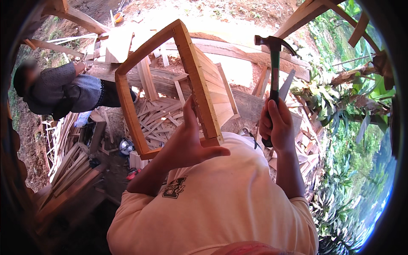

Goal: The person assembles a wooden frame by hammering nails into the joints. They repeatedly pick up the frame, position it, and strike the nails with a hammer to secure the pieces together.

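Your fingers (192, 111) on the left hand (185, 144) are spread and press flat on the side of a wooden frame (199, 80). The thumb sticks out to the right, under the frame's bottom corner. The fingers of your right hand (278, 125) are curled tight around the dark grip of a hammer (274, 55). The hammer stands up straight, with its metal head at the top, well apart from the frame.

The frame stands tilted in front of your chest. It has one curved hoop and some flat slats fixed inside it. The frame hides part of the ground behind it.

Behind the frame lies a long thick plank (238, 100). Under and around it is a big pile of thin wood strips (159, 117), too many to count. More boards (70, 163) are stacked on the left. One other person (63, 89) in grey bends over there, close to the pile. Green plants (340, 110) grow on the right.

You have one hammer, one frame and two busy hands.
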Demonstrator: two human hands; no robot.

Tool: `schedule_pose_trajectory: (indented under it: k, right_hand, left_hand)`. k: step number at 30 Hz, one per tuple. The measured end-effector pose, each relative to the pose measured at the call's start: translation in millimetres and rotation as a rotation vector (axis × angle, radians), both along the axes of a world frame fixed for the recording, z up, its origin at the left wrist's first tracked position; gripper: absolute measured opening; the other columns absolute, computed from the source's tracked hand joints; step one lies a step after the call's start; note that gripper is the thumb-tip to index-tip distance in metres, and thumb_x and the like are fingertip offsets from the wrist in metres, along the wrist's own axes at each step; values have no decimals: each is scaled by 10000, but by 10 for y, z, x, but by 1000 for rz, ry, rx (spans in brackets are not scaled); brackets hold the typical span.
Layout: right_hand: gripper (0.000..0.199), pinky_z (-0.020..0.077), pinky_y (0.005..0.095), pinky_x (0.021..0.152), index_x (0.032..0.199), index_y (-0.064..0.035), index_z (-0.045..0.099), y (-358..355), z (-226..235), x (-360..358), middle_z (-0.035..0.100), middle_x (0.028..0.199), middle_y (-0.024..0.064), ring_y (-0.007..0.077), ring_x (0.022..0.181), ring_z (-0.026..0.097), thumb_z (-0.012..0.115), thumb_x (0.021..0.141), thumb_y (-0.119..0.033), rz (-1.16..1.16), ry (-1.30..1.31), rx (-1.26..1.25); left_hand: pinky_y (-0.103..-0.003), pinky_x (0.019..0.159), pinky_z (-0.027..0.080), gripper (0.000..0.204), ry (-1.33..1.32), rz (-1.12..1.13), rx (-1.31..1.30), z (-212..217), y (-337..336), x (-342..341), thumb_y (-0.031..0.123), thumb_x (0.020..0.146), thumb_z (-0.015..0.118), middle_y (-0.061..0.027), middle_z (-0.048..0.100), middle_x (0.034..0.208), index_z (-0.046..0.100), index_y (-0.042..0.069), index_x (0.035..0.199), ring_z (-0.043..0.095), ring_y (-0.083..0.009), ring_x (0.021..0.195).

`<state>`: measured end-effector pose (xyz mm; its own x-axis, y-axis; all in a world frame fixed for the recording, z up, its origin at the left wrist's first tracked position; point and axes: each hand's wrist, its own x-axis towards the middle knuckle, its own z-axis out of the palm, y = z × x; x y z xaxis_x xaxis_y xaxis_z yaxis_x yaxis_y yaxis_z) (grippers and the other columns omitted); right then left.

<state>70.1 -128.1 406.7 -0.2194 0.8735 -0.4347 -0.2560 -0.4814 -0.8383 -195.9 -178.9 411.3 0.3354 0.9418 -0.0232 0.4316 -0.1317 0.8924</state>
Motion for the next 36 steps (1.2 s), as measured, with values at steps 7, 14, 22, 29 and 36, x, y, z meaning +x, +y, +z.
schedule_pose_trajectory:
  k: [7,14,22,29,36]
  right_hand:
    - [211,255,233,366,1014,-93,517,214,62,29,396,627,-50,39,419,310,482,1133,-263,357,-33,-106]
    - [208,257,234,372,1007,-96,510,110,141,-141,393,621,-45,45,425,317,480,1134,-258,541,-165,-160]
    - [268,306,248,401,965,-117,471,-56,147,-297,383,648,-42,43,468,343,433,1145,-312,261,-128,-118]
    - [200,305,239,410,987,-99,479,-47,103,-233,424,665,-45,48,460,355,487,1128,-241,50,-50,-55]
    - [277,291,232,406,994,-97,479,-67,182,-213,414,664,-34,46,468,338,462,1134,-336,134,-93,-3]
  left_hand:
    - [-381,1115,463,958,-546,432,-244,-177,378,34,94,964,685,-234,497,1426,-9,1,1618,561,-275,1321]
    - [-382,1154,413,835,-596,508,-228,-164,277,122,-62,875,547,-166,495,1433,165,14,1613,521,-209,1347]
    - [-377,1161,391,836,-524,549,-157,-225,207,108,-57,857,514,-170,494,1437,174,-6,1619,503,-217,1353]
    - [-379,1142,412,833,-576,554,-205,-188,222,57,-52,849,516,-170,516,1403,186,-13,1613,529,-223,1301]
    - [-365,1134,420,822,-539,583,-165,-257,248,20,-58,843,520,-167,531,1383,207,-21,1602,550,-221,1282]
